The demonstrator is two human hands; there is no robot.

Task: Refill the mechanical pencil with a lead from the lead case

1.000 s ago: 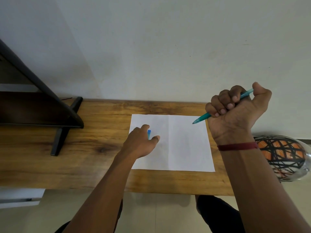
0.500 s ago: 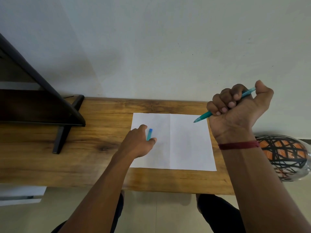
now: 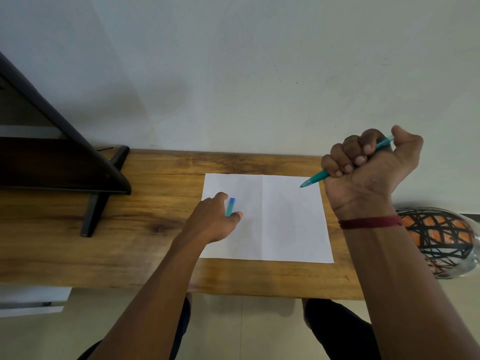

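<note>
My right hand (image 3: 368,172) is raised above the table's right end, closed in a fist around a teal mechanical pencil (image 3: 315,178). The pencil's tip points down-left over the white paper (image 3: 285,224), and my thumb sits at its top end. A small blue lead case (image 3: 230,206) lies flat on the left half of the paper. My left hand (image 3: 210,222) rests on the paper beside the case with its fingers loosely apart. The forefinger is left of the case and the thumb tip touches its near end.
The wooden table (image 3: 145,245) stands against a pale wall. A dark shelf with a black metal frame (image 3: 98,193) occupies its left end. A round glass object with an orange and black pattern (image 3: 441,240) sits past the right edge. My knees show below the front edge.
My left hand has drawn back a little and uncovered the lead case, which has stayed in place on the paper. My right hand holds the pencil in almost the same spot.
</note>
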